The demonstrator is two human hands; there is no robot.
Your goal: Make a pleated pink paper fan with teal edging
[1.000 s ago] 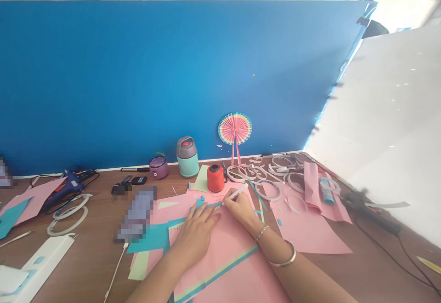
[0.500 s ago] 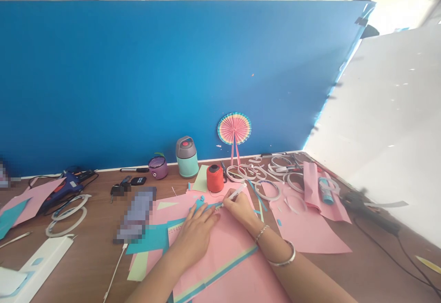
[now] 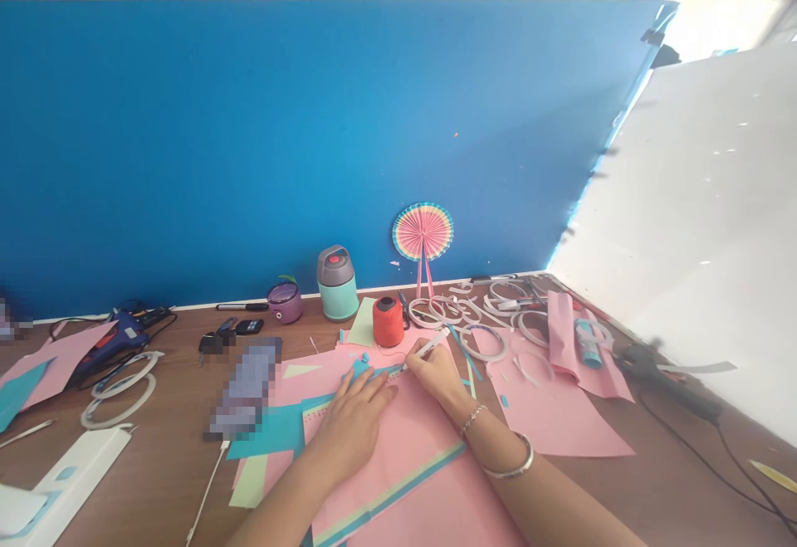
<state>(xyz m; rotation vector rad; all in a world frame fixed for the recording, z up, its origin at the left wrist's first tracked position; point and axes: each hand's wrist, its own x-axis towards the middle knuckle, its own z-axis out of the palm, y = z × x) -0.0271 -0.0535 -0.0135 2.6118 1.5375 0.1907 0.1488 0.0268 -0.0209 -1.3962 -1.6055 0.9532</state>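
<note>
My left hand (image 3: 356, 414) lies flat, fingers stretched out, on a pink paper sheet (image 3: 411, 439) with yellow and blue bands along its edges. My right hand (image 3: 436, 373) is closed round a white pen (image 3: 434, 343), whose tip is down at the blue and yellow upper band of that sheet. Small dark marks run along this band on both sides of my left hand. Just behind the hands stands a red spool of thread (image 3: 388, 323). More pink paper and a blue sheet (image 3: 274, 429) lie under and beside the banded one.
A round folded-paper fan (image 3: 423, 233) leans on the blue partition (image 3: 280, 132). A turquoise food jar (image 3: 338, 290), a purple pot (image 3: 285, 304) and a phone (image 3: 247, 385) stand or lie to the left. Tape rings (image 3: 483, 343) and a glue gun (image 3: 672, 385) are at right; a power strip (image 3: 80, 489) is front left.
My right hand and the pen have shifted very slightly to the right along the upper band. The left hand stays in place on the paper.
</note>
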